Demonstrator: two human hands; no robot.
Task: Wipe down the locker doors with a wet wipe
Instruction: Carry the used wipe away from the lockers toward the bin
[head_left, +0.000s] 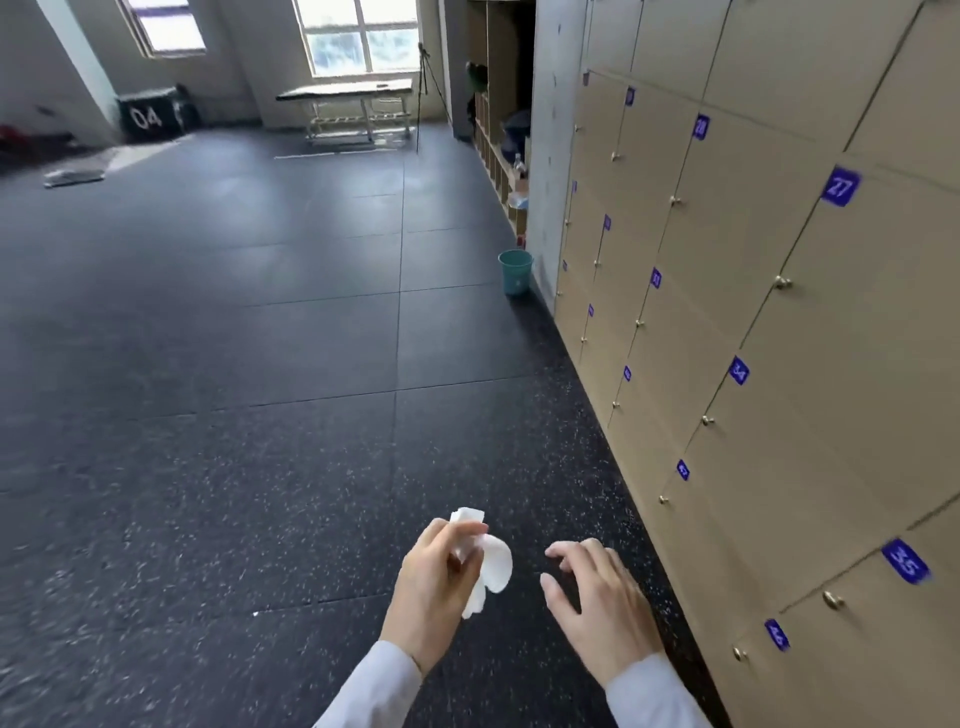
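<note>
A wall of beige locker doors (789, 322) with small brass knobs and blue number tags runs along the right side. My left hand (436, 582) pinches a crumpled white wet wipe (491, 564) low in the middle of the view, over the dark floor. My right hand (597, 597) hovers beside it, a short gap from the wipe, fingers loosely spread and holding nothing. Both hands are well short of the lockers; the nearest door, tagged 35 (905, 561), lies to the right of my right hand.
A teal bucket (515, 271) stands on the dark speckled floor at the far end of the lockers. Open cubby shelves (501, 156) follow behind it. A bench table (345, 104) sits under the window; a black box marked 04 (148, 114) is far left.
</note>
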